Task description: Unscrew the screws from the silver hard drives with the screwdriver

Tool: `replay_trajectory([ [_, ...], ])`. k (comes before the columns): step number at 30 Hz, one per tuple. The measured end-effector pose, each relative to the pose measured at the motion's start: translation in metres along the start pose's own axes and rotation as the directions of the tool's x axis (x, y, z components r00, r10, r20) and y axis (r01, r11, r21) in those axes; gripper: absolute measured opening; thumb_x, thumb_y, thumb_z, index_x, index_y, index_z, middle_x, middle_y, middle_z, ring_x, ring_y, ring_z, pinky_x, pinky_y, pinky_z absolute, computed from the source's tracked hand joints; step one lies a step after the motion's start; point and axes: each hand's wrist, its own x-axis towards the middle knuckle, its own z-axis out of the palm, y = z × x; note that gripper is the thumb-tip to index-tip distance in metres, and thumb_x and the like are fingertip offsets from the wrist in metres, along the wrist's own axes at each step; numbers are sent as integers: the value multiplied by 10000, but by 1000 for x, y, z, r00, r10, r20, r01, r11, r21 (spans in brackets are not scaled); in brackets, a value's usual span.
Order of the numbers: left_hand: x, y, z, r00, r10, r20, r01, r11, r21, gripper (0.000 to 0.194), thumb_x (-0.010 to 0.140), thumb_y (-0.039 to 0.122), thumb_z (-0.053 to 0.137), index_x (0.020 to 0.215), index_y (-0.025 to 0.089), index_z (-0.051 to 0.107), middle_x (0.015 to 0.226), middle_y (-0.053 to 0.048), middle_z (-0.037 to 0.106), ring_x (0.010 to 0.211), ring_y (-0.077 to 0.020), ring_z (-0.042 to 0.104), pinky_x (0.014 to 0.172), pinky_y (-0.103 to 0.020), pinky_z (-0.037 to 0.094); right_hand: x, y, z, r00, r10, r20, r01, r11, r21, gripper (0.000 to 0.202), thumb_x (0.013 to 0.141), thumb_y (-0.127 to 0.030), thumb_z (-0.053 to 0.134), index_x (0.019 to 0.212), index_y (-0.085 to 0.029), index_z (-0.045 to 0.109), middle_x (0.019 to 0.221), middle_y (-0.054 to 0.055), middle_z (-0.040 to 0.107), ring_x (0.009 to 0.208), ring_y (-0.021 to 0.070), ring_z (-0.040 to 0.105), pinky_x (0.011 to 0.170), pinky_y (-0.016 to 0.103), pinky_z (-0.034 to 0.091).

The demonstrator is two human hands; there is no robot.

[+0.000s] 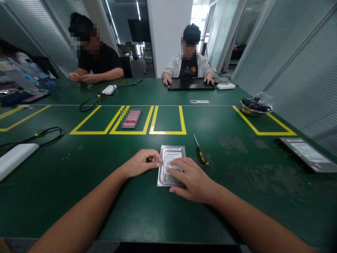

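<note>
The hard drive [171,154] lies on the counter [131,218], just below the centre of the frame, its long axis running up and down the frame. It sits between both hands, neither nearer: the left hand [142,163] meets its left edge, thumb and forefinger bunched, any grip impossible to tell; the right hand [194,180] rests across its right side, fingers loosely spread, grasping nothing.

Behind the green table [86,158], a white pillar [171,38] stands between slatted blinds [37,28] and a bright opening [199,14].
</note>
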Motion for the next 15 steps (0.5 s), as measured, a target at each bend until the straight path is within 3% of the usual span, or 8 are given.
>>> replay_trajectory([
  [10,0,1,-2,996,79,48,-81,996,44,150,903,269,613,922,155,710,897,-42,627,787,-132,576,724,-240,445,1,0,0,1000,-8,-8,8,1000,-7,492,876,-437,628,1284,-168,568,1289,148,548,1172,303,481,996,489,403],
  [15,1,3,-2,998,56,39,-58,997,48,151,895,274,627,916,149,709,881,-41,624,764,-128,564,701,-235,439,1,0,-1,1000,-4,0,4,1000,-12,498,877,-440,626,1287,-163,570,1291,144,545,1171,303,480,1004,482,397],
])
